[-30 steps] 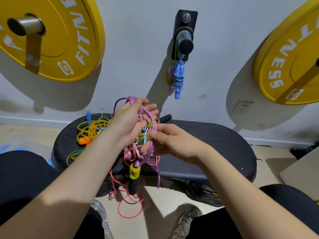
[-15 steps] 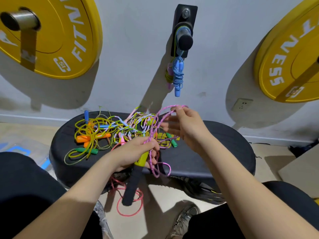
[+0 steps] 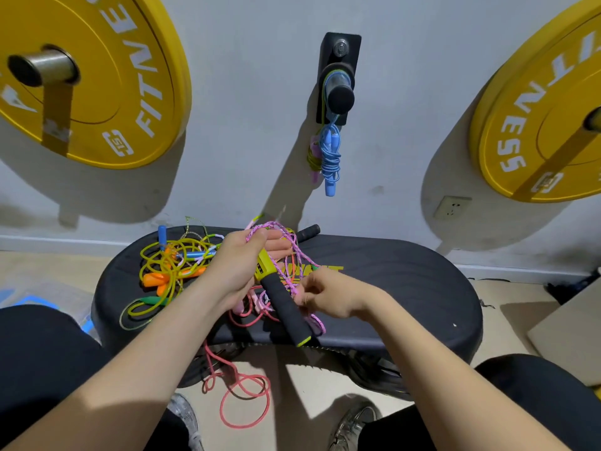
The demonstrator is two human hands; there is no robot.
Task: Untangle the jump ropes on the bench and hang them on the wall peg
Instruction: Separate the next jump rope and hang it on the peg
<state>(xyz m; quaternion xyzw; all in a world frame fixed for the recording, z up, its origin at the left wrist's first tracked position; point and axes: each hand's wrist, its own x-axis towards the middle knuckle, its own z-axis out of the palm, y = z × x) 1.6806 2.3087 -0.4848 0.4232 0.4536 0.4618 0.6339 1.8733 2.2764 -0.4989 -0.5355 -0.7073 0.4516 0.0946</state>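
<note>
On the left of the bench point(image 3: 406, 288) the yellow rope point(image 3: 162, 255) lies in a tangle. The left hand point(image 3: 239, 266) is closed on the pink-purple rope point(image 3: 283, 231) and its black handle point(image 3: 286, 307). The right hand point(image 3: 328, 296) pinches the same rope lower. Pulling could tighten a knot, because the coral rope point(image 3: 244, 395) is mixed in. Two ropes already hang on the peg point(image 3: 340, 92). Half a second ago the right hand was raised higher.
</note>
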